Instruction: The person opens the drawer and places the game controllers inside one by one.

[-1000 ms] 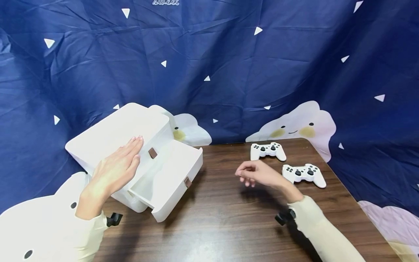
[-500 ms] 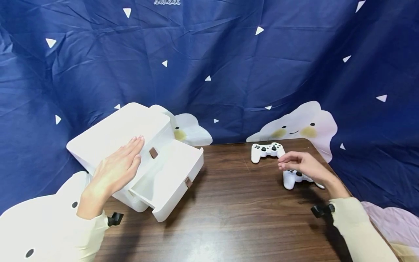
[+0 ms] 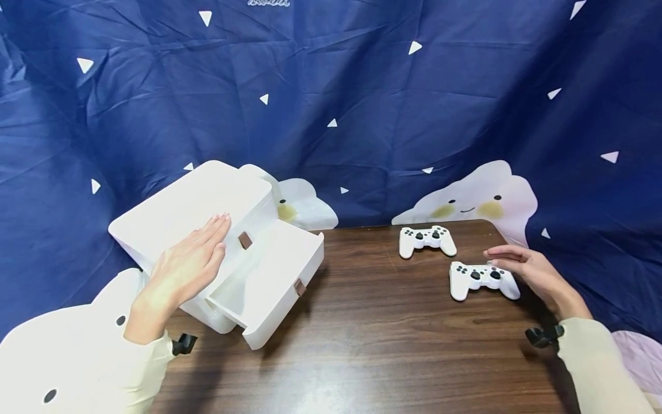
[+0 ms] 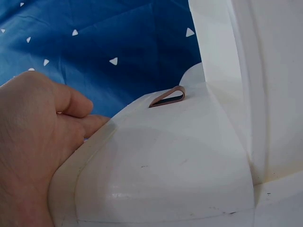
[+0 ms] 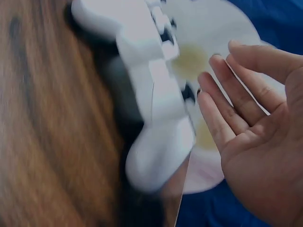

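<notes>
My left hand (image 3: pixel 186 264) lies flat with straight fingers on top of a white two-drawer box (image 3: pixel 191 201). Its lower drawer (image 3: pixel 274 264) is pulled out and bare inside; the upper one, with a brown tab (image 4: pixel 168 97), is closed. On the right, my right hand (image 3: pixel 535 273) hovers with relaxed fingers at the right side of a white game controller (image 3: pixel 483 279), holding nothing. The right wrist view shows the palm and loosely extended fingers (image 5: pixel 241 99) beside that controller (image 5: pixel 161 94). Behind it to the left lies a second white game controller (image 3: pixel 426 240).
Everything stands on a dark brown wooden table (image 3: pixel 362 322). A blue cloth (image 3: pixel 331 86) with white triangles and cloud faces hangs behind it. The table's right edge runs close under the right forearm. The pulled-out drawer juts toward the table's middle.
My right hand has moved right from the table's middle, passing over the nearer controller to its right side. My left hand has stayed on the box; the drawer and controllers have not moved.
</notes>
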`<action>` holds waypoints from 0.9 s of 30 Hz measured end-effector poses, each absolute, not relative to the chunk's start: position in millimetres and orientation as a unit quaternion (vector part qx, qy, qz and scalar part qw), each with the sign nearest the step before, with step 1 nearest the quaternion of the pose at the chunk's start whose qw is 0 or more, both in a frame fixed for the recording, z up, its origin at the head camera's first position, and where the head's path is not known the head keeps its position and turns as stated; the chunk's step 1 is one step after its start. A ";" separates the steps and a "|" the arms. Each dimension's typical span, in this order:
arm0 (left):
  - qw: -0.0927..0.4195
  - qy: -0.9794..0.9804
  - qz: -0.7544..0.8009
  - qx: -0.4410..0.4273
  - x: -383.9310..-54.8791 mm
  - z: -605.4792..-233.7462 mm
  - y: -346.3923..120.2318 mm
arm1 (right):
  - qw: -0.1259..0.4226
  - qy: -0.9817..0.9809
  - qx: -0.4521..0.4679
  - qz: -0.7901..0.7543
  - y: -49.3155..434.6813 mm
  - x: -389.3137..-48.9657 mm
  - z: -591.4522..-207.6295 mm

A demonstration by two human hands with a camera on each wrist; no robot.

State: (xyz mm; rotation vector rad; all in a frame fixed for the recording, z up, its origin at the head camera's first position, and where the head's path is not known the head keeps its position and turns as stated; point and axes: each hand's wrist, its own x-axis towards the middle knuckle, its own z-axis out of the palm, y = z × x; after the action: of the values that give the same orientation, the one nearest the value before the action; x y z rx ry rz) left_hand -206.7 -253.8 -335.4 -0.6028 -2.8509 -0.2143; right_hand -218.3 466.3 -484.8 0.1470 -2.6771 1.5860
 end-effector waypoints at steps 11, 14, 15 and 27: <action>0.109 -0.970 -0.075 -0.206 -209.4 -332.8 -250.6 | -0.028 -0.815 0.096 0.571 497.8 -208.7 -517.7; 0.110 -0.970 -0.074 -0.204 -209.7 -332.9 -251.4 | -0.051 -0.809 0.092 0.578 498.9 -210.2 -523.9; 0.108 -0.970 -0.074 -0.203 -209.3 -333.0 -251.4 | -0.057 -0.811 0.092 0.575 498.9 -210.3 -525.9; 0.104 -0.972 -0.075 -0.196 -207.2 -334.4 -252.6 | -0.043 -0.877 0.038 0.476 489.4 -212.4 -530.8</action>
State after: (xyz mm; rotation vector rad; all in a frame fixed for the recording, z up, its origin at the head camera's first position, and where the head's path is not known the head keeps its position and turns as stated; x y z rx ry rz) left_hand -207.2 -252.6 -334.4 -0.5787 -2.8672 -0.2223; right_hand -212.4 489.4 -530.8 0.1229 -2.8348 1.5394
